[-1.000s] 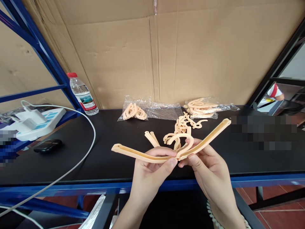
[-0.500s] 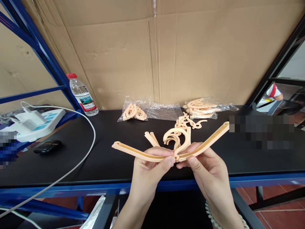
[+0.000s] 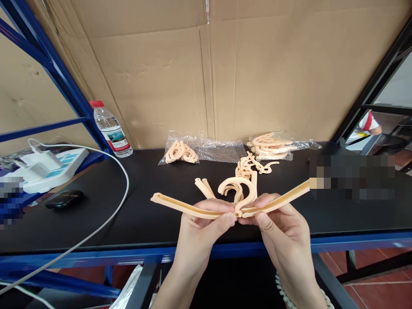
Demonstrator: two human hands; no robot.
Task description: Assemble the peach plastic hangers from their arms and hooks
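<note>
Between my two hands is a beige folding clothes hanger (image 3: 244,198), its curved hook standing up from the middle joint and an arm spread to each side. My left hand (image 3: 206,227) is closed around the left arm, thumb beside the joint. My right hand (image 3: 283,227) pinches the right arm close to the same joint. The right arm's far tip is covered by a blurred patch. Behind the hanger lie several loose hanger hooks (image 3: 244,165) and some loose hanger arms (image 3: 204,188) on the black tabletop (image 3: 128,223).
Clear plastic bags of hanger hooks (image 3: 182,151) and hanger parts (image 3: 272,146) lie along the cardboard wall (image 3: 144,77). At left are a water bottle (image 3: 111,128), a black computer mouse (image 3: 65,199), a power strip (image 3: 61,171) and a looping white cable (image 3: 127,189).
The hanger's right arm has swung down a little, and the hook has tipped slightly left and lower. Both hands keep their hold in nearly the same spot.
</note>
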